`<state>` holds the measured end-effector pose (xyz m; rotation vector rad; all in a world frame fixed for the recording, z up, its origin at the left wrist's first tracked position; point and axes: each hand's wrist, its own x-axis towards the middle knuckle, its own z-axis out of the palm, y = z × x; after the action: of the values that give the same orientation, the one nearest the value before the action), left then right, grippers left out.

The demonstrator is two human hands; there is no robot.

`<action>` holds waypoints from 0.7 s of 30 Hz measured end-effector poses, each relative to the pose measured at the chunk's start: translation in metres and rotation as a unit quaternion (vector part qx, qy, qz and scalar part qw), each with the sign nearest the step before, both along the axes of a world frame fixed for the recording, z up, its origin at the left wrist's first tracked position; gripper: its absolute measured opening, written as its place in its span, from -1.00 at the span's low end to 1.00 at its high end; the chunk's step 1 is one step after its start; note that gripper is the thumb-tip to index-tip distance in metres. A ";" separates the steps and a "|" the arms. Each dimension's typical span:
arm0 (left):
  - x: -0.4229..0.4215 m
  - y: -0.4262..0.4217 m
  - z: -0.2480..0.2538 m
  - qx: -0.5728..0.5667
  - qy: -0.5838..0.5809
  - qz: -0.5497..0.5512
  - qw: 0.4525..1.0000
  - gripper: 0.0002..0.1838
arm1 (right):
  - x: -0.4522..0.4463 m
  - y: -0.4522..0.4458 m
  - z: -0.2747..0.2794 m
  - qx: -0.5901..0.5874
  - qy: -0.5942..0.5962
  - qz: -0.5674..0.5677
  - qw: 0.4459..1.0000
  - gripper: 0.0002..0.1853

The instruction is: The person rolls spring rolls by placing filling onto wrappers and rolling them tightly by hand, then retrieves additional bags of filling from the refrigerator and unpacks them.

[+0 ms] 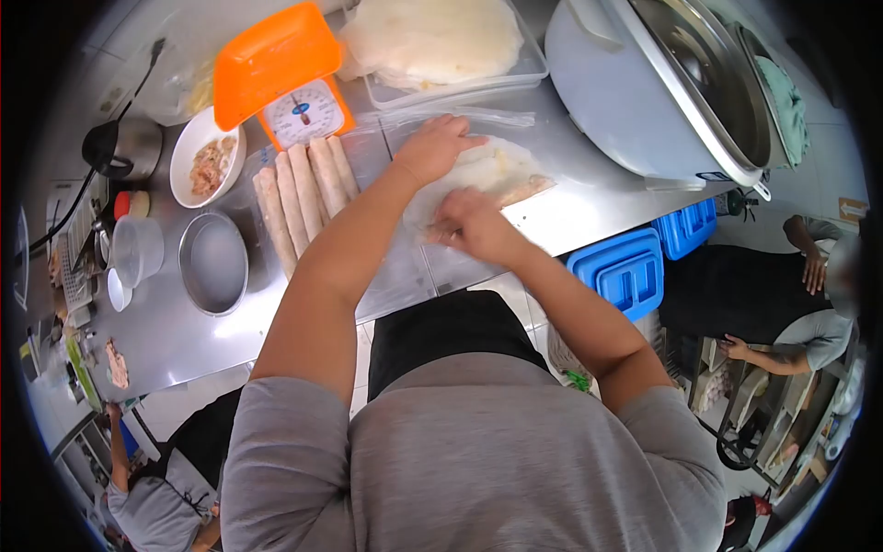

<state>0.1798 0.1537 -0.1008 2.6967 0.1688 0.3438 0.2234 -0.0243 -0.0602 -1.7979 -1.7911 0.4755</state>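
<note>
A thin whitish wrapper sheet (pixel 501 156) lies on the steel table in front of me, with a strip of pale minced filling (pixel 526 190) along its near right side. My left hand (pixel 437 147) rests at the sheet's far left edge, fingers stretched out. Closer to me, my right hand (pixel 474 225) is slightly blurred, its fingers curled down at the sheet's near left edge and apparently pinching it. Several long pale rolls (pixel 299 189) lie side by side left of my left forearm. A stack of similar sheets (pixel 437 41) sits in a clear tray behind.
An orange kitchen scale (pixel 302 110) stands behind the rolls. To the left are a white bowl of minced filling (pixel 207 170) and a round metal pan (pixel 213 262). A large pale tub (pixel 607 92) occupies the right, above blue lids (pixel 625 271). Co-workers (pixel 763 294) are on both sides.
</note>
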 end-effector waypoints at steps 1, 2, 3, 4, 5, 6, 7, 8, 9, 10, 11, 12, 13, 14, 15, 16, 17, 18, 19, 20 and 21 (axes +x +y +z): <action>0.000 0.001 0.000 0.009 0.001 -0.007 1.000 -0.52 | 0.015 0.002 0.001 0.007 0.016 -0.012 1.000 -0.67; -0.001 0.001 0.000 0.016 0.002 -0.012 1.000 -0.49 | 0.034 -0.003 0.000 -0.022 -0.025 -0.041 0.999 -0.65; -0.002 0.002 -0.001 0.024 -0.001 -0.017 1.000 -0.50 | 0.037 -0.012 -0.001 -0.027 -0.025 -0.023 0.999 -0.64; -0.002 0.003 -0.001 0.032 -0.006 -0.023 0.999 -0.50 | 0.038 -0.023 -0.001 -0.030 -0.026 -0.008 0.999 -0.63; 0.000 0.003 -0.001 0.042 -0.010 -0.031 0.999 -0.51 | 0.041 -0.031 -0.001 -0.032 -0.026 0.007 0.999 -0.63; 0.000 0.000 0.000 0.031 0.002 -0.014 0.999 -0.52 | 0.041 -0.031 0.011 -0.069 -0.031 0.020 0.997 -0.62; 0.001 -0.004 0.002 0.022 0.015 -0.002 1.000 -0.52 | 0.046 -0.034 0.015 -0.088 -0.052 0.009 0.995 -0.63; 0.002 -0.002 0.005 0.019 0.029 0.007 0.999 -0.52 | 0.053 -0.033 0.016 -0.103 -0.072 -0.007 0.992 -0.63; 0.005 0.005 0.008 0.050 0.025 -0.007 0.998 -0.53 | 0.059 -0.028 0.017 -0.113 -0.092 -0.023 0.989 -0.64; 0.005 0.006 0.007 0.073 0.021 -0.016 0.997 -0.54 | 0.061 -0.028 0.018 -0.112 -0.083 -0.020 0.990 -0.65; 0.003 0.000 0.002 0.086 0.018 -0.016 0.996 -0.54 | 0.061 -0.032 0.020 -0.119 -0.075 -0.008 0.990 -0.66; 0.005 -0.003 -0.001 0.078 0.012 -0.020 0.997 -0.54 | 0.062 -0.038 0.021 -0.132 -0.069 0.014 0.989 -0.67; 0.007 -0.002 -0.001 0.069 0.004 -0.009 0.998 -0.53 | 0.070 -0.042 0.024 -0.100 -0.066 -0.004 0.993 -0.68; 0.001 -0.003 -0.001 0.063 -0.002 0.013 0.998 -0.52 | 0.081 -0.040 0.027 -0.066 -0.062 -0.009 0.996 -0.69; -0.012 -0.011 0.004 0.055 -0.016 0.060 0.997 -0.50 | 0.089 -0.029 0.034 -0.026 -0.057 0.010 0.998 -0.70; -0.008 -0.015 0.009 0.060 -0.027 0.069 0.995 -0.48 | 0.085 -0.027 0.032 -0.045 -0.011 -0.033 0.998 -0.72; -0.005 -0.017 0.016 0.069 -0.036 0.070 0.995 -0.47 | 0.077 -0.024 0.025 -0.021 -0.002 0.008 1.000 -0.72; -0.005 -0.015 0.018 0.095 -0.018 0.060 0.993 -0.45 | 0.064 -0.019 0.015 0.006 0.006 0.039 0.999 -0.72; -0.004 -0.020 0.017 0.116 0.004 0.047 0.992 -0.44 | 0.054 -0.016 0.008 0.028 0.018 0.067 0.997 -0.73; -0.001 -0.023 0.019 0.135 0.027 0.032 0.990 -0.43 | 0.043 -0.012 0.004 -0.007 0.020 0.088 0.996 -0.72; -0.002 -0.026 0.020 0.133 0.040 0.042 0.989 -0.44 | 0.032 -0.009 -0.001 -0.038 0.018 0.109 0.993 -0.71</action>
<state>0.1781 0.1274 -0.0804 2.9766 0.2776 0.3013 0.2551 -0.0332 -0.0612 -1.6396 -1.9785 0.6649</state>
